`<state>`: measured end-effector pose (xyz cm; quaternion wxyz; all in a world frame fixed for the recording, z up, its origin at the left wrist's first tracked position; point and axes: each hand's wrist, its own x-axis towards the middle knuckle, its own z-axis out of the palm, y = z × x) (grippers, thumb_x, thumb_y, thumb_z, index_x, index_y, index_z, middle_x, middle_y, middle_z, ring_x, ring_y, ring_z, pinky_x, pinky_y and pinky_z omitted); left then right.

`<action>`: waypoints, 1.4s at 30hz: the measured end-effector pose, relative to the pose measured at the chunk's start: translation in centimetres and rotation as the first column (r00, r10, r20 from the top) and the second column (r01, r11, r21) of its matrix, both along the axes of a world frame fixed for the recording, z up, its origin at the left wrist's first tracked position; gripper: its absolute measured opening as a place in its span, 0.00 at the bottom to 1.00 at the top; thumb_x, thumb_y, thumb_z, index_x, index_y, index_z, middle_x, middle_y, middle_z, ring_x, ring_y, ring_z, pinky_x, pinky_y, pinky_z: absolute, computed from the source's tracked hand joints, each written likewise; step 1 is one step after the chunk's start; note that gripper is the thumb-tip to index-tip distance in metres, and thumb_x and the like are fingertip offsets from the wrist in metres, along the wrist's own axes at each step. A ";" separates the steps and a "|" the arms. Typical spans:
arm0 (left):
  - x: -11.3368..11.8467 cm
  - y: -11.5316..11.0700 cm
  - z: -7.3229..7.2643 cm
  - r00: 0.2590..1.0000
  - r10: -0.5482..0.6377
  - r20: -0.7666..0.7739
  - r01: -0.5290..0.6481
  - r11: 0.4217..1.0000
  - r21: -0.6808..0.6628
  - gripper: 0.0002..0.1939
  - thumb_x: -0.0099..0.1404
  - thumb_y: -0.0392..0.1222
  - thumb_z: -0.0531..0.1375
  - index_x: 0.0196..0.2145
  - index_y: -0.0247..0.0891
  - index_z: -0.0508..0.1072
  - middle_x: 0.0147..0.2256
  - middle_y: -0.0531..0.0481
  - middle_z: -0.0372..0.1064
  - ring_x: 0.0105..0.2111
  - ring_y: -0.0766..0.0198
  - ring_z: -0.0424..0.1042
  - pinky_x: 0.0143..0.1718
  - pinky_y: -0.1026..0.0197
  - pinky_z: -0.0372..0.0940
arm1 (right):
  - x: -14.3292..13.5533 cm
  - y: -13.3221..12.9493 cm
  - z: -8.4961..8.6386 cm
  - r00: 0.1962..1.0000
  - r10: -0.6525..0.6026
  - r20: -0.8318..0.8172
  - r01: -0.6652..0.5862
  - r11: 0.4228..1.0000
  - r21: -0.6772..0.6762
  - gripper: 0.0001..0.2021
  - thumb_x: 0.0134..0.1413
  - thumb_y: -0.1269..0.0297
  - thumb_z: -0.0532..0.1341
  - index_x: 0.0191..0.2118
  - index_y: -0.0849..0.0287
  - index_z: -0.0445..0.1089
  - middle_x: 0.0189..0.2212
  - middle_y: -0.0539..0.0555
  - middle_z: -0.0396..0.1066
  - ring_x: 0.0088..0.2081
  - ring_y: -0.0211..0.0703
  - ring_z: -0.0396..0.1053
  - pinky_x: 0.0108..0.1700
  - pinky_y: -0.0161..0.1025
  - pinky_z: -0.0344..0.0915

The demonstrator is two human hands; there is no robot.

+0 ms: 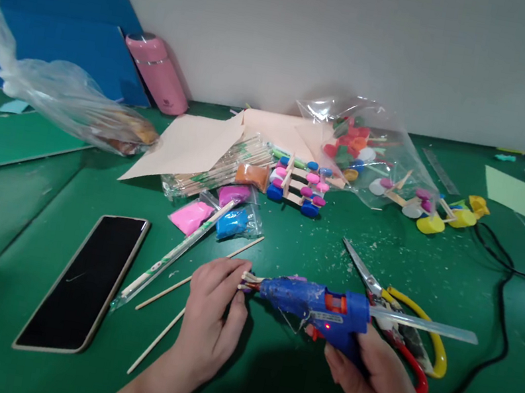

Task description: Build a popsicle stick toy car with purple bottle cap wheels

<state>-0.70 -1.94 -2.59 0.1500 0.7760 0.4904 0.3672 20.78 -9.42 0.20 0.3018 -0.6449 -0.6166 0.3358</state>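
Note:
A blue hot glue gun [315, 304] with a clear glue stick out of its back and a red light on its side is held by its handle in my right hand [378, 377]. My left hand [212, 315] pinches a small piece made of short wooden sticks [251, 280], right at the gun's nozzle; its far side is hidden by my fingers. Two long thin wooden sticks [163, 291] lie on the green table beside and partly behind my left hand. Scissors [397, 320] with red and yellow handles lie open behind the gun.
A black phone [84, 284] lies at the left. Farther back are clay packets [233, 222], bundled sticks [227, 167], small stick-and-clay models [297, 185], clear bags [376, 148] and a pink bottle [157, 73]. A black cable [499, 316] runs along the right.

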 end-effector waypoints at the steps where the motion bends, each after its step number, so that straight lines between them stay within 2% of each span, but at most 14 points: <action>1: 0.0 0.0 0.0 1.000 0.001 0.003 -0.001 1.000 0.005 0.16 0.60 0.27 0.50 0.45 0.34 0.66 0.43 0.42 0.65 0.44 0.56 0.63 0.45 0.52 0.58 | 0.0 0.0 0.0 1.000 0.004 -0.008 -0.004 1.000 -0.008 0.17 0.53 0.54 0.55 0.46 0.59 0.63 0.33 0.55 0.71 0.30 0.42 0.69 0.34 0.34 0.70; 6: 0.0 0.0 0.0 1.000 -0.001 0.003 0.001 1.000 0.004 0.16 0.60 0.27 0.50 0.45 0.34 0.66 0.42 0.43 0.65 0.44 0.57 0.63 0.45 0.53 0.58 | 0.1 0.4 0.0 0.999 0.034 0.005 -0.034 0.999 -0.018 0.21 0.54 0.54 0.55 0.50 0.59 0.63 0.40 0.58 0.71 0.32 0.43 0.70 0.33 0.34 0.71; 10: 0.0 0.1 0.0 1.000 0.002 0.001 -0.002 1.000 -0.003 0.15 0.60 0.28 0.50 0.45 0.34 0.66 0.42 0.43 0.65 0.44 0.57 0.63 0.44 0.53 0.58 | 0.2 0.6 0.2 0.999 0.041 0.013 -0.041 0.999 -0.015 0.20 0.54 0.53 0.55 0.49 0.59 0.64 0.37 0.58 0.72 0.33 0.44 0.70 0.30 0.33 0.71; 13: 0.0 0.1 0.0 1.000 0.004 0.000 -0.004 1.000 -0.002 0.15 0.60 0.28 0.50 0.45 0.34 0.66 0.42 0.43 0.65 0.44 0.57 0.63 0.45 0.53 0.58 | 0.1 0.6 0.4 0.999 0.044 0.012 -0.044 0.999 -0.025 0.21 0.54 0.54 0.55 0.51 0.60 0.63 0.39 0.59 0.71 0.34 0.44 0.70 0.27 0.32 0.70; 18: -0.1 0.0 0.0 1.000 -0.002 0.006 0.002 1.000 -0.001 0.15 0.60 0.27 0.50 0.45 0.34 0.66 0.42 0.43 0.65 0.44 0.57 0.63 0.45 0.53 0.58 | -0.2 0.4 0.3 1.000 0.017 -0.023 -0.018 0.999 -0.031 0.20 0.55 0.54 0.54 0.50 0.60 0.64 0.39 0.58 0.71 0.34 0.44 0.70 0.32 0.34 0.71; 23: -0.1 -0.1 0.0 1.000 0.000 0.000 0.000 1.000 -0.014 0.15 0.60 0.27 0.50 0.44 0.34 0.66 0.42 0.43 0.65 0.44 0.57 0.62 0.45 0.53 0.58 | -0.2 0.5 0.4 0.999 0.012 -0.036 -0.013 0.999 -0.031 0.22 0.54 0.53 0.54 0.51 0.59 0.63 0.40 0.59 0.71 0.34 0.44 0.70 0.31 0.34 0.71; 33: 0.0 0.0 0.0 1.000 0.004 -0.010 -0.004 1.000 -0.011 0.15 0.60 0.28 0.50 0.44 0.38 0.66 0.41 0.44 0.65 0.43 0.57 0.64 0.44 0.52 0.59 | -0.2 1.0 0.9 0.999 0.053 -0.004 -0.053 0.998 -0.023 0.22 0.55 0.52 0.52 0.52 0.59 0.62 0.32 0.56 0.71 0.29 0.42 0.69 0.27 0.33 0.69; 42: 0.0 0.1 0.2 0.999 0.022 -0.025 -0.022 1.000 -0.005 0.15 0.59 0.29 0.50 0.43 0.38 0.67 0.41 0.44 0.67 0.42 0.57 0.65 0.42 0.52 0.61 | -0.2 0.8 0.8 0.999 0.052 0.008 -0.052 0.999 -0.017 0.22 0.56 0.55 0.53 0.54 0.58 0.59 0.38 0.57 0.71 0.34 0.44 0.69 0.28 0.33 0.69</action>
